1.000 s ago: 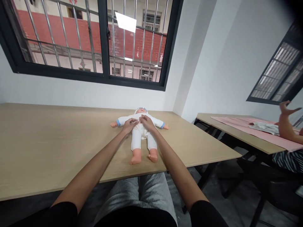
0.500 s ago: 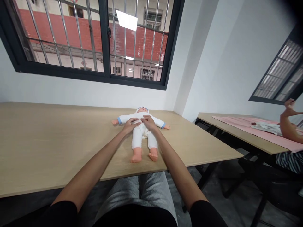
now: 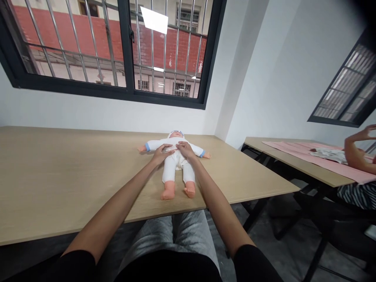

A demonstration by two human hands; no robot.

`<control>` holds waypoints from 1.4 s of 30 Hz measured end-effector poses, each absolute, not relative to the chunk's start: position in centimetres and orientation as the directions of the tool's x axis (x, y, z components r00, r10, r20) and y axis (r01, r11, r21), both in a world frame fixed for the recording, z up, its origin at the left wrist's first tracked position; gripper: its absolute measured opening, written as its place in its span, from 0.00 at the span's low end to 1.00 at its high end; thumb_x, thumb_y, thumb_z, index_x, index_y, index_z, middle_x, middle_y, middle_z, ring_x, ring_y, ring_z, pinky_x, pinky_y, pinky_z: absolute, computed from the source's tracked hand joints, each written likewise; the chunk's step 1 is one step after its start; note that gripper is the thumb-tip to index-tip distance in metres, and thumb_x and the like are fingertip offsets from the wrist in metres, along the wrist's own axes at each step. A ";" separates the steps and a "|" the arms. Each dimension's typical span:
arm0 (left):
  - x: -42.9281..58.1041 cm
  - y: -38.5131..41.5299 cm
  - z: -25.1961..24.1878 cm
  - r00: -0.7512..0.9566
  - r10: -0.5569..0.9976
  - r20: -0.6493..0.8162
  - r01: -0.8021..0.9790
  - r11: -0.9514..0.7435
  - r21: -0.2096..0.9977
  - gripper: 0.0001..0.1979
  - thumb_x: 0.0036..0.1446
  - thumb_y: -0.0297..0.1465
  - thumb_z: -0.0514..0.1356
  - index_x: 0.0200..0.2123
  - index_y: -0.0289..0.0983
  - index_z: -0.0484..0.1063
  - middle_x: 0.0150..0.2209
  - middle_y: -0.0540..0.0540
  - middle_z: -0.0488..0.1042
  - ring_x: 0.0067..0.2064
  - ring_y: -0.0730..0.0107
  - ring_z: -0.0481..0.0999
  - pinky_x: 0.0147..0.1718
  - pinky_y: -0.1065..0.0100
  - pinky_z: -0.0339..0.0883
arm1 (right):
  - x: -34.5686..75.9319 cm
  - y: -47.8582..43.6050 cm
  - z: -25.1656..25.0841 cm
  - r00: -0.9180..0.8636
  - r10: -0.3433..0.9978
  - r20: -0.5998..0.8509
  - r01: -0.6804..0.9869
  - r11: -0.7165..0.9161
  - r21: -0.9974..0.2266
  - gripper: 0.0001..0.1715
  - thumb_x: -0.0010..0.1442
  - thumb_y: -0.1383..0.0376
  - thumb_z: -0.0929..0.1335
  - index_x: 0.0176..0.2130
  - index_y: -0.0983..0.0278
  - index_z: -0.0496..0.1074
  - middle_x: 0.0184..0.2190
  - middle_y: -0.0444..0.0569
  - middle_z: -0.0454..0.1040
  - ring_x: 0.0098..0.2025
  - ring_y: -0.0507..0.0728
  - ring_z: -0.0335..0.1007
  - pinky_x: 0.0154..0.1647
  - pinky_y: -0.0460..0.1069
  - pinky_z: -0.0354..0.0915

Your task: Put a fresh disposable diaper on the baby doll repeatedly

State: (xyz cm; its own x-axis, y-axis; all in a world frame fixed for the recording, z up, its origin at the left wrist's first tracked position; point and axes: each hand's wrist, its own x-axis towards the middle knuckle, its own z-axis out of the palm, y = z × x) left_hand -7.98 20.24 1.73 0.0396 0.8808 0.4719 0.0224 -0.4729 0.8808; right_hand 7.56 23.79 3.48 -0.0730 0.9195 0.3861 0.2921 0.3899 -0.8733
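Observation:
A baby doll (image 3: 169, 172) lies on its back on the wooden table (image 3: 73, 168), arms spread and bare feet toward me. It wears white clothes with blue cuffs and a white cap with blue marks. At the doll's waist, my left hand (image 3: 161, 154) is on its left side as I see it, fingers bent around the white cloth. Across from it, my right hand (image 3: 185, 150) has its bent fingers on the same cloth at the belly. Fingertips partly hide the fabric edge between the hands. A whitish cloth bit shows between the doll's legs.
A barred window (image 3: 167, 51) is above the table's back edge. To the right stands another table (image 3: 293, 164) with a pink cloth (image 3: 305, 154) and a pale crumpled cloth (image 3: 330, 154). Another person's arm (image 3: 354, 154) is raised there. A dark chair (image 3: 337, 235) stands below.
My hands have parted slightly at the doll's waist, showing more of the cloth between them. The other person's raised hand has moved. The view has shifted a little.

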 end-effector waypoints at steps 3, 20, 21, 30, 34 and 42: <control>-7.9 20.1 1.9 0.049 0.871 0.489 0.023 -0.490 0.871 0.23 0.39 0.41 0.69 0.38 0.37 0.73 0.47 0.42 0.73 0.51 0.56 0.70 0.50 0.60 0.63 | 7.5 23.7 3.6 -0.071 0.920 0.385 0.356 0.384 -0.852 0.15 0.54 0.60 0.65 0.36 0.69 0.72 0.51 0.57 0.69 0.43 0.56 0.71 0.43 0.49 0.66; -8.0 19.7 2.2 0.044 0.909 0.415 0.011 -0.415 0.910 0.26 0.38 0.41 0.70 0.42 0.36 0.73 0.49 0.40 0.72 0.50 0.55 0.70 0.49 0.59 0.64 | 7.6 24.2 2.9 -0.042 0.874 0.484 0.301 0.473 -0.828 0.17 0.58 0.60 0.64 0.45 0.66 0.69 0.51 0.54 0.69 0.49 0.54 0.68 0.48 0.48 0.65; -7.9 19.7 2.2 0.041 0.906 0.422 0.005 -0.423 0.906 0.25 0.39 0.41 0.69 0.41 0.36 0.73 0.49 0.40 0.72 0.50 0.55 0.69 0.49 0.59 0.64 | 7.6 24.3 2.9 -0.043 0.872 0.489 0.321 0.475 -0.819 0.16 0.58 0.60 0.64 0.44 0.66 0.70 0.51 0.54 0.68 0.50 0.54 0.68 0.48 0.48 0.65; -7.8 20.3 1.5 -0.032 0.860 0.510 0.013 -0.509 0.860 0.19 0.38 0.39 0.69 0.32 0.37 0.69 0.42 0.44 0.72 0.48 0.61 0.70 0.48 0.62 0.63 | 7.1 23.5 2.9 0.023 0.783 0.621 0.589 0.491 -0.641 0.07 0.53 0.69 0.62 0.30 0.64 0.69 0.39 0.51 0.69 0.48 0.56 0.63 0.53 0.50 0.59; -8.0 20.6 1.5 -0.027 0.855 0.518 0.037 -0.517 0.855 0.19 0.37 0.40 0.69 0.28 0.37 0.66 0.43 0.42 0.72 0.48 0.60 0.70 0.49 0.60 0.62 | 7.0 23.0 3.2 -0.028 0.759 0.650 0.633 0.517 -0.576 0.05 0.52 0.69 0.62 0.27 0.63 0.67 0.35 0.51 0.69 0.45 0.56 0.63 0.49 0.48 0.60; -8.3 20.6 1.7 -0.009 0.878 0.479 0.059 -0.478 0.876 0.21 0.34 0.42 0.70 0.23 0.37 0.64 0.49 0.39 0.71 0.49 0.55 0.70 0.49 0.55 0.62 | 6.7 22.9 2.9 -0.035 0.729 0.684 0.641 0.541 -0.544 0.04 0.53 0.68 0.63 0.33 0.64 0.65 0.35 0.50 0.69 0.42 0.56 0.64 0.50 0.51 0.58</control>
State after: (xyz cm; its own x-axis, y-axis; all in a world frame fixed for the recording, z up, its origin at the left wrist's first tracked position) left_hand -8.32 20.64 1.73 -0.0085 0.8776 0.4793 0.0595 -0.4781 0.8763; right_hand 6.71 22.90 2.91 -0.0348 0.7288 0.6839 0.6409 0.5413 -0.5443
